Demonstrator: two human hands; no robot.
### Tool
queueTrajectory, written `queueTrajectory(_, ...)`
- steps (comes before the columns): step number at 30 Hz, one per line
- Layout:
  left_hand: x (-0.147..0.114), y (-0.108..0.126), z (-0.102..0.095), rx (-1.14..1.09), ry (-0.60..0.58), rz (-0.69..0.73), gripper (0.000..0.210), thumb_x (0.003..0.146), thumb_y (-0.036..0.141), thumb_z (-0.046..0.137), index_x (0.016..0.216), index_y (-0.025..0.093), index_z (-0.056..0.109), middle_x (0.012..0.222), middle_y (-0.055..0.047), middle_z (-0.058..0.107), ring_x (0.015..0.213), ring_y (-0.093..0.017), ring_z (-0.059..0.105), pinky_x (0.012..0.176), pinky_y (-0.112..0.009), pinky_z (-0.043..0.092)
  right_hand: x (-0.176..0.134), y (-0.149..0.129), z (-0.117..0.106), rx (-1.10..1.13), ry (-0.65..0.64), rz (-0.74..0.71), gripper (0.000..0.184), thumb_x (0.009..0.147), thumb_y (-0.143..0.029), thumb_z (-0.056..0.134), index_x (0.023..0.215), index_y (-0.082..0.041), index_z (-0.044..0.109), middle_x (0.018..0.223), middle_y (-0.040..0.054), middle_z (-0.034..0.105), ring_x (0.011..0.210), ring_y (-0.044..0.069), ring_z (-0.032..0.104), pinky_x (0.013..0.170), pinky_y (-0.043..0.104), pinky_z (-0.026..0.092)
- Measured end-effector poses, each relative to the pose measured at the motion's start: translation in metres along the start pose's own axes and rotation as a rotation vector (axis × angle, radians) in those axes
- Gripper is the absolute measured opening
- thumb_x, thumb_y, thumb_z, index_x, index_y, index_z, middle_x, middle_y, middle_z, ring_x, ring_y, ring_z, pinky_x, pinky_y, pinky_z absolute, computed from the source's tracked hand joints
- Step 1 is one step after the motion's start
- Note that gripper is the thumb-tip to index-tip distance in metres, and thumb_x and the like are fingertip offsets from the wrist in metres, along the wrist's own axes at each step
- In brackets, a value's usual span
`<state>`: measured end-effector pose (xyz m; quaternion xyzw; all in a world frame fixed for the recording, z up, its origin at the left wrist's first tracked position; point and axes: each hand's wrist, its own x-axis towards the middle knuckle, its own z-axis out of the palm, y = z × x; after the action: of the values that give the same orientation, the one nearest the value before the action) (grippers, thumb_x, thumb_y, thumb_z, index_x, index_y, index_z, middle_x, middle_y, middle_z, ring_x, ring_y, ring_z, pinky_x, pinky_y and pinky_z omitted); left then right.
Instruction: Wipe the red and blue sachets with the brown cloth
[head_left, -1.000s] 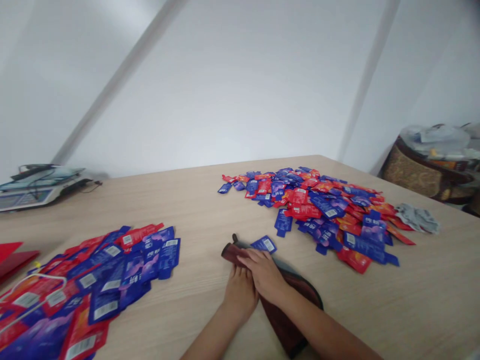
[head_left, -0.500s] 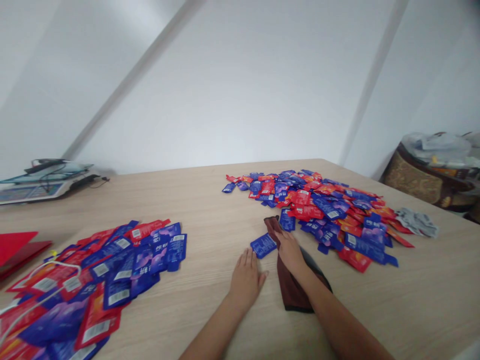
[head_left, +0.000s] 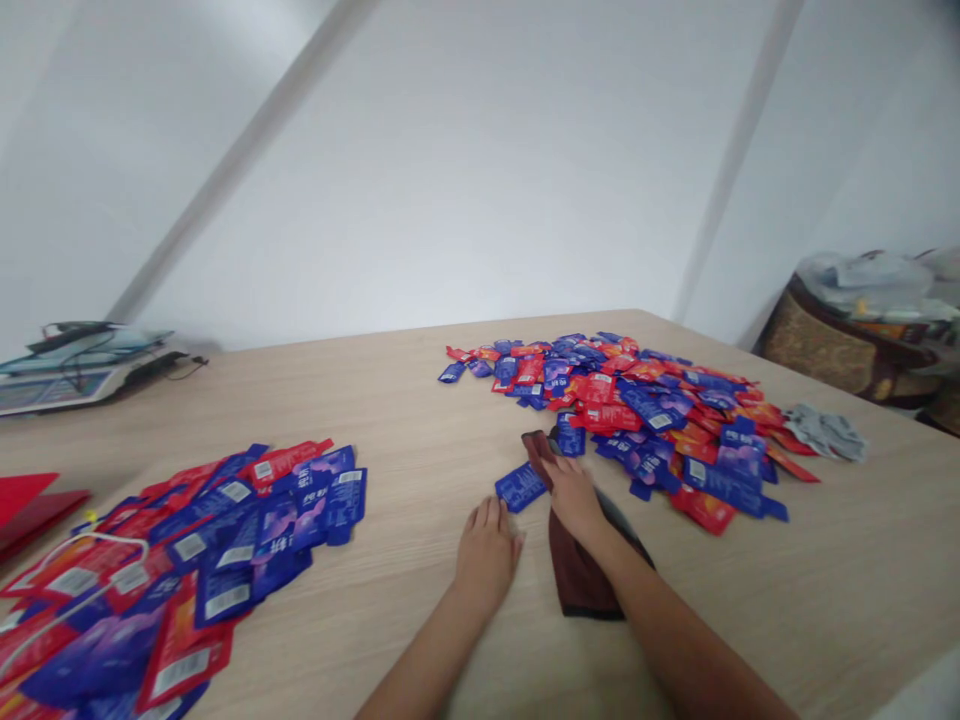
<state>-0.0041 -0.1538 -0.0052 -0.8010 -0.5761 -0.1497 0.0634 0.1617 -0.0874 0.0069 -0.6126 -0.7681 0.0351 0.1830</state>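
My left hand [head_left: 486,555] lies palm down on the wooden table, fingers stretched forward and the thumb a little out to the side. Its fingertips reach the near edge of a flat blue packet [head_left: 520,488]. Just to the right, my right hand [head_left: 576,500] grips a dark brown cloth [head_left: 576,572] with black trim, its fingers over the gathered upper part. This cloth spreads toward me beneath the right wrist and forearm, which hide some of it. Another blue packet [head_left: 571,436] lies just beyond the right fingers.
A large heap of red and blue packets [head_left: 637,400] covers the back right, with a grey glove [head_left: 825,432] beside it. More packets [head_left: 225,540] lie at left, near a red folder [head_left: 45,515] and a scale [head_left: 75,385]. A patterned chair [head_left: 817,335] holds plastic bags.
The view has shifted slightly, so everything sits a little farther left. Both hands and the brown cloth keep nearly the same places on the table.
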Motion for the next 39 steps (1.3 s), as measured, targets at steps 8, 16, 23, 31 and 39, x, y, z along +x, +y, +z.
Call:
queueTrajectory(8,0.012,-0.005,0.005,0.011,0.159,-0.098,0.049,0.083,0.033,0.053,0.125,0.008,0.045,0.12,-0.016,0.053,0.109,-0.029,0.046,0.092,-0.045,0.04,-0.001,0.003,0.013,-0.031,0.019,-0.049,0.057,0.08,-0.005,0.038,0.136,-0.016,0.041,0.126,0.0113,0.051,0.115,0.024,0.04,0.098,0.035,0.029)
queueTrajectory(16,0.022,-0.011,0.0,0.09,0.026,-0.028,0.033,0.083,0.028,0.055,0.11,0.01,0.06,0.103,-0.013,0.059,0.1,-0.026,0.048,0.089,-0.042,0.042,-0.024,-0.037,0.003,0.172,-0.017,-0.334,0.055,0.078,-0.004,0.039,0.127,-0.023,0.051,0.128,0.0037,0.052,0.12,0.02,0.038,0.099,0.034,0.031)
queueTrajectory(23,0.023,-0.014,-0.005,0.092,-0.001,-0.05,0.027,0.089,0.025,0.045,0.101,0.01,0.064,0.1,-0.013,0.06,0.096,-0.024,0.05,0.084,-0.039,0.045,0.002,-0.004,0.003,0.086,0.009,-0.036,0.057,0.077,-0.004,0.04,0.131,-0.02,0.047,0.13,0.0087,0.051,0.119,0.023,0.039,0.099,0.036,0.029)
queueTrajectory(31,0.015,-0.011,-0.002,0.026,0.119,-0.068,0.047,0.083,0.035,0.054,0.122,0.008,0.048,0.11,-0.014,0.056,0.103,-0.027,0.048,0.091,-0.042,0.04,-0.004,0.0,0.012,0.268,0.083,-0.071,0.05,0.081,-0.006,0.033,0.125,-0.013,0.053,0.12,0.0111,0.059,0.112,0.022,0.048,0.1,0.035,0.033)
queueTrajectory(39,0.018,-0.021,-0.01,-0.393,0.123,-0.191,0.026,0.09,0.024,0.035,0.098,0.016,0.058,0.087,-0.008,0.064,0.083,-0.019,0.06,0.076,-0.033,0.047,-0.012,-0.007,0.0,0.803,0.373,0.032,0.045,0.086,-0.018,0.029,0.126,-0.019,0.051,0.128,0.0074,0.054,0.119,0.019,0.046,0.102,0.038,0.035)
